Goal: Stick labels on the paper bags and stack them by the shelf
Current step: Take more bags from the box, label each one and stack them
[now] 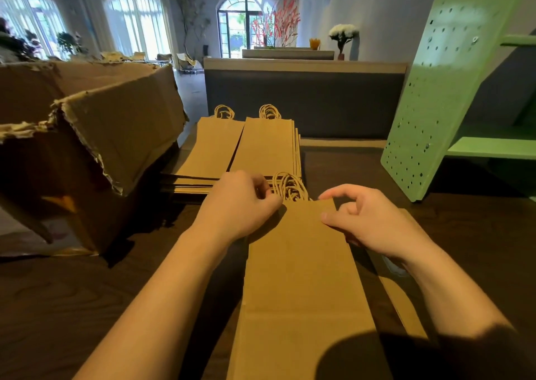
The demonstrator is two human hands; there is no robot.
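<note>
**Flat bag on tabletop, both hands at its top edge**

The paper bag [301, 278] lies flat on the dark wooden tabletop [58, 307] right in front of me, with its twisted-cord handles [290, 188] pointing away. No label shows on its upper face.

My right hand [368, 223] has a narrow grip on the bag's top right corner, thumb on the face and index finger curled to the edge. My left hand [243, 205] is curled tight at the top left corner beside the handles; I cannot tell what it holds.

A second flat bag [406, 307] sticks out from under my right forearm. Just beyond the handles are two stacks of bags, a left stack [214, 147] and a right stack [266, 144]. A torn cardboard box [101, 136] stands to the left and the green pegboard shelf [443, 89] to the right.
</note>
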